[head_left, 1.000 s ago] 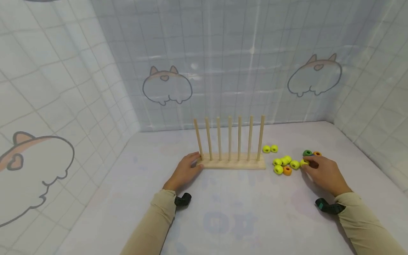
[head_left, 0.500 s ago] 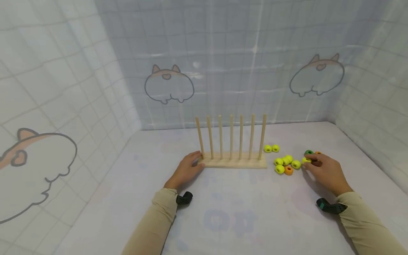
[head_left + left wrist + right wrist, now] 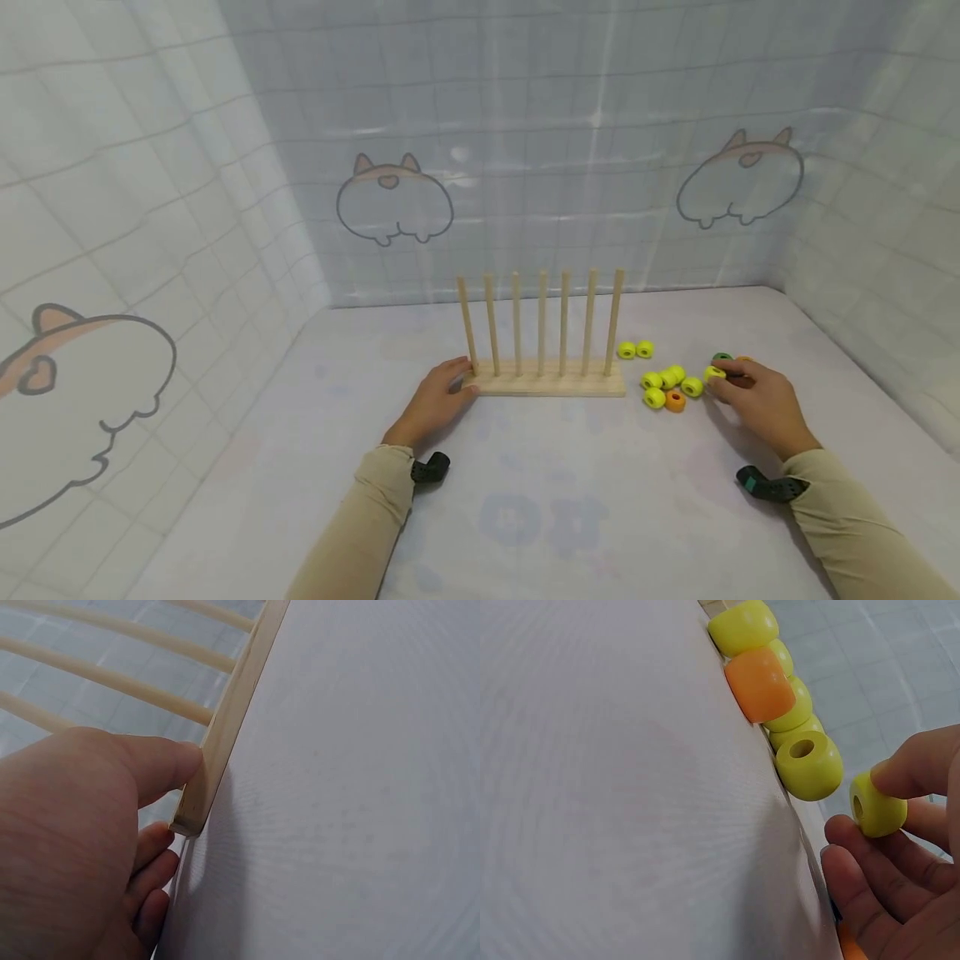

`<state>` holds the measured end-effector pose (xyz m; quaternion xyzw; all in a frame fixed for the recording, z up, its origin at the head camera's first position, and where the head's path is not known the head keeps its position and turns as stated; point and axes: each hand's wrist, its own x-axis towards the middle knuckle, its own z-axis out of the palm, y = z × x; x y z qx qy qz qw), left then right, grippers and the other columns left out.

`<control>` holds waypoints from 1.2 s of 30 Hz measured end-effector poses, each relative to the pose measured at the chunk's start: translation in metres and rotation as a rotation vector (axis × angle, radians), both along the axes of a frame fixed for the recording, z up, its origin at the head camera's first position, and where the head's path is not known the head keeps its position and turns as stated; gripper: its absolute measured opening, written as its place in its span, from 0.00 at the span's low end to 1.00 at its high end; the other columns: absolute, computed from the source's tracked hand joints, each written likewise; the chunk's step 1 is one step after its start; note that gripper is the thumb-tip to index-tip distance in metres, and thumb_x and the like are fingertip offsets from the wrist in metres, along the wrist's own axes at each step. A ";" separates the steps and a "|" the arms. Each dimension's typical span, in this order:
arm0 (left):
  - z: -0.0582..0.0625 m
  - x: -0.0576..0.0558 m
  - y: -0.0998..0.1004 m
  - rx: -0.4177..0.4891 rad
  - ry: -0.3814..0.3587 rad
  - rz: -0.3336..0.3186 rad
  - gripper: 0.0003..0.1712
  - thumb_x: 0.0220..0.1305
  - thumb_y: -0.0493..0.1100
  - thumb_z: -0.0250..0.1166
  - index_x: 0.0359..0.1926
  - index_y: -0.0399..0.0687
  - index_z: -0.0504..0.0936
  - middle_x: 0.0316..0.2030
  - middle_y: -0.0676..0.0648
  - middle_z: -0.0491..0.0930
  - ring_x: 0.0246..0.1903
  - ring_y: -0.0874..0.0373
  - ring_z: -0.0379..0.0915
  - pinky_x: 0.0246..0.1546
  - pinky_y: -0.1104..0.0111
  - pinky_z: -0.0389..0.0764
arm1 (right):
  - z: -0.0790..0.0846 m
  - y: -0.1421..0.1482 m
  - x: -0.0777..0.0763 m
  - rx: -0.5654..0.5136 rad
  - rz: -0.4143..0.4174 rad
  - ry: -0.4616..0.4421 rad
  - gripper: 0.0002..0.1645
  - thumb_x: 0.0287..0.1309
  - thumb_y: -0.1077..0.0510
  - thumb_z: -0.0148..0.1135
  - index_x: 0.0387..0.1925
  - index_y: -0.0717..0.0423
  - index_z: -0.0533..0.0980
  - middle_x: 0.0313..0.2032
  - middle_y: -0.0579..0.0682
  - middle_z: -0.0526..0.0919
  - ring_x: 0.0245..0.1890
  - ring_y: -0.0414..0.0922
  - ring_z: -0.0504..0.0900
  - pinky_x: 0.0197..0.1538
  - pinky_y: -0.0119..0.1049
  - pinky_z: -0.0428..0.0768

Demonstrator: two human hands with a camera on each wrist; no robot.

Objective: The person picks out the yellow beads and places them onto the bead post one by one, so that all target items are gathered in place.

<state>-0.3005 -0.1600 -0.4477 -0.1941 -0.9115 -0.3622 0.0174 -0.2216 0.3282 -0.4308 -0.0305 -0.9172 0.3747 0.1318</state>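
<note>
A wooden peg rack [image 3: 551, 383] with a row of upright dowels stands on the table. At its left end my left hand [image 3: 435, 402] grips the base, thumb on the front edge and fingers round the end, as the left wrist view shows. Over on the right, my right hand [image 3: 765, 406] pinches a yellow bead [image 3: 881, 806] between thumb and fingers. The bead's hole faces sideways, and it hangs just apart from another yellow bead [image 3: 810, 766]. No bead sits on the dowels.
Several yellow beads [image 3: 654, 398] and an orange bead [image 3: 676, 402] lie in a cluster between the rack and my right hand. Two more yellow beads [image 3: 636, 350] lie behind them. A green bead [image 3: 722, 357] and another orange one are partly hidden behind my right fingers. A tiled-print wall [image 3: 525, 167] closes the back.
My right hand has pinched the yellow bead and lifted it slightly, moving a little left. The left hand and the rack stay in place.
</note>
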 end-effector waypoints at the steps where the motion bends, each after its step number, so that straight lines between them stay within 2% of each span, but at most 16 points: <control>1: 0.001 0.000 -0.001 0.005 -0.004 0.000 0.31 0.71 0.48 0.62 0.71 0.41 0.71 0.72 0.42 0.64 0.72 0.41 0.54 0.72 0.47 0.54 | 0.001 -0.001 0.000 -0.003 0.000 -0.005 0.33 0.69 0.43 0.60 0.63 0.64 0.75 0.58 0.65 0.76 0.53 0.58 0.77 0.47 0.39 0.73; 4: 0.002 0.002 -0.001 0.009 -0.015 0.003 0.31 0.72 0.48 0.61 0.71 0.41 0.70 0.72 0.42 0.64 0.73 0.41 0.54 0.72 0.47 0.53 | 0.002 -0.003 0.000 -0.006 0.002 -0.017 0.33 0.70 0.44 0.59 0.64 0.64 0.74 0.58 0.66 0.75 0.53 0.59 0.76 0.48 0.45 0.73; 11: 0.002 0.005 -0.003 0.012 -0.027 0.019 0.31 0.72 0.49 0.61 0.71 0.43 0.70 0.72 0.44 0.64 0.73 0.43 0.53 0.72 0.47 0.54 | 0.002 -0.005 0.002 -0.015 0.001 -0.011 0.33 0.69 0.43 0.59 0.64 0.63 0.74 0.59 0.65 0.76 0.54 0.58 0.76 0.45 0.35 0.71; 13: 0.002 0.004 -0.004 0.011 -0.015 0.013 0.31 0.71 0.49 0.62 0.71 0.43 0.71 0.72 0.44 0.64 0.73 0.42 0.54 0.72 0.46 0.55 | 0.002 -0.003 0.003 -0.018 -0.005 -0.010 0.33 0.69 0.42 0.59 0.63 0.62 0.75 0.58 0.64 0.78 0.53 0.56 0.76 0.46 0.36 0.72; 19: -0.001 0.001 -0.003 0.027 0.021 -0.002 0.30 0.71 0.48 0.62 0.70 0.42 0.72 0.71 0.42 0.66 0.72 0.41 0.56 0.71 0.46 0.56 | 0.004 0.000 0.004 -0.039 -0.006 -0.002 0.32 0.70 0.41 0.57 0.64 0.60 0.75 0.56 0.62 0.79 0.53 0.52 0.75 0.43 0.28 0.71; 22: -0.002 0.001 -0.002 0.034 0.017 -0.007 0.30 0.71 0.48 0.62 0.69 0.42 0.73 0.71 0.42 0.66 0.72 0.41 0.56 0.71 0.46 0.56 | 0.004 0.000 0.004 -0.052 -0.015 -0.012 0.33 0.70 0.41 0.56 0.64 0.61 0.74 0.55 0.63 0.80 0.49 0.49 0.78 0.40 0.26 0.71; 26: -0.002 0.001 -0.002 0.029 0.011 -0.004 0.30 0.71 0.48 0.62 0.70 0.42 0.72 0.71 0.43 0.65 0.72 0.41 0.55 0.71 0.46 0.55 | 0.005 -0.001 0.002 -0.082 -0.020 0.000 0.32 0.71 0.42 0.57 0.64 0.62 0.74 0.52 0.62 0.82 0.38 0.35 0.80 0.36 0.21 0.74; 29: -0.001 0.000 -0.002 0.018 0.008 0.009 0.30 0.71 0.49 0.62 0.70 0.43 0.72 0.72 0.44 0.65 0.72 0.44 0.55 0.72 0.48 0.55 | 0.005 -0.001 -0.001 -0.101 -0.006 0.016 0.32 0.71 0.43 0.57 0.64 0.63 0.74 0.50 0.63 0.83 0.37 0.28 0.78 0.36 0.18 0.75; 36: -0.001 0.001 -0.002 0.018 0.010 0.002 0.30 0.71 0.48 0.62 0.70 0.41 0.72 0.71 0.42 0.66 0.72 0.41 0.56 0.71 0.47 0.55 | 0.005 -0.002 -0.003 -0.148 -0.002 0.019 0.32 0.70 0.45 0.59 0.64 0.64 0.74 0.51 0.62 0.82 0.35 0.31 0.82 0.36 0.18 0.77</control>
